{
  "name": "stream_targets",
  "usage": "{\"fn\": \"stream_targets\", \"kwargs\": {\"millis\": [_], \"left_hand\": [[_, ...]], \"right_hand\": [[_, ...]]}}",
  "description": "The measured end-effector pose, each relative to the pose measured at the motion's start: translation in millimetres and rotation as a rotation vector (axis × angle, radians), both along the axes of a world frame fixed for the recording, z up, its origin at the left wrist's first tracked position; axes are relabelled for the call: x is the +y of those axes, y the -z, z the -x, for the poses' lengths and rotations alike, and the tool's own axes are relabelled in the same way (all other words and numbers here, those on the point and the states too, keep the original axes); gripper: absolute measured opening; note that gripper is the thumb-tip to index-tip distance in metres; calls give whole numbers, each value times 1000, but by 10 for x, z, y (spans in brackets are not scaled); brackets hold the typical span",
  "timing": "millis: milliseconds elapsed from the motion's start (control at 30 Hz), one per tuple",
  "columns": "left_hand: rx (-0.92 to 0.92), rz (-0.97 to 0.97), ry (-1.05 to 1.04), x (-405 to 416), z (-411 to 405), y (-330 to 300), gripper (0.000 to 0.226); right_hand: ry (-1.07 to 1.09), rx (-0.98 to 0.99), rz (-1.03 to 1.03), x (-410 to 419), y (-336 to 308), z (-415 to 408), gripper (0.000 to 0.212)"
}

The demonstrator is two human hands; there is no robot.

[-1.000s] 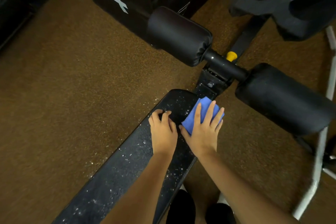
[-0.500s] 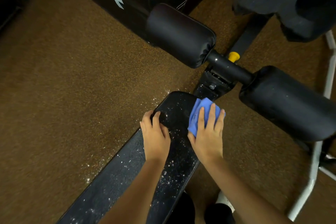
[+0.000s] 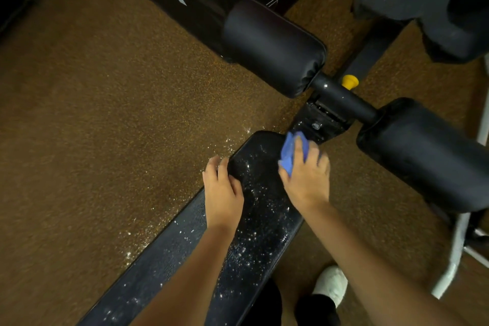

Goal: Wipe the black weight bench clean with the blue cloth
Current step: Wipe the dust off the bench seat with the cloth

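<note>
A long black weight bench runs diagonally from the frame's lower left to its centre, its padded top speckled with white droplets. A crumpled blue cloth lies at its far right corner.

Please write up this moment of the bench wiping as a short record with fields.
Bench: black bench, pad speckled with white specks
Cloth: blue cloth at the pad's far right corner
Right hand: right hand on the cloth, fingers blurred
Left hand: left hand grips the pad's left edge
Beyond: two black rollers, yellow knob
Floor: brown floor, specks beside the bench
</note>
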State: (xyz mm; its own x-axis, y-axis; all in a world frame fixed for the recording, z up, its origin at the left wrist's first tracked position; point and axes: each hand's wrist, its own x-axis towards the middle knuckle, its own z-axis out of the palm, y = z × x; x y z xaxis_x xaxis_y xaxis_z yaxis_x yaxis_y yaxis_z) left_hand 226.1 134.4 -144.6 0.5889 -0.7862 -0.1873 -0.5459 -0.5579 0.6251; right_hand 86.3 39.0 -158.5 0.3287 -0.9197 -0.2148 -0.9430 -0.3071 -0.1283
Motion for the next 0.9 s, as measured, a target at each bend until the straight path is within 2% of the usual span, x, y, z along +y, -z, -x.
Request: {"fn": "stream_targets", "kwargs": {"millis": [100,267,500,600,667,733,800,900], "left_hand": [[29,8,-17,-42,-2,9,40],[38,14,-27,-9,8,41,41],[39,-29,-53,110,8,79,44],[35,-21,-54,87,-5,58,43],[43,-24,-53,81,-8,57,44],[66,-42,-68,83,-2,58,44],[85,-46,-77,87,2,57,44],[104,-45,-93,81,-5,44,43]], "right_hand": [[53,22,-6,147,19,178,73],[68,52,-61,-68,-25,-121,76],[-361,65,-62,-379,-59,-850,62],[-448,21,9,-389,2,-732,56],[-381,-55,75,-364,37,-515,55],[-217,-83,72,-293,34,-319,56],[-113,-41,41,-207,14,-246,57],[-68,-2,-4,-247,2,-424,59]]}}
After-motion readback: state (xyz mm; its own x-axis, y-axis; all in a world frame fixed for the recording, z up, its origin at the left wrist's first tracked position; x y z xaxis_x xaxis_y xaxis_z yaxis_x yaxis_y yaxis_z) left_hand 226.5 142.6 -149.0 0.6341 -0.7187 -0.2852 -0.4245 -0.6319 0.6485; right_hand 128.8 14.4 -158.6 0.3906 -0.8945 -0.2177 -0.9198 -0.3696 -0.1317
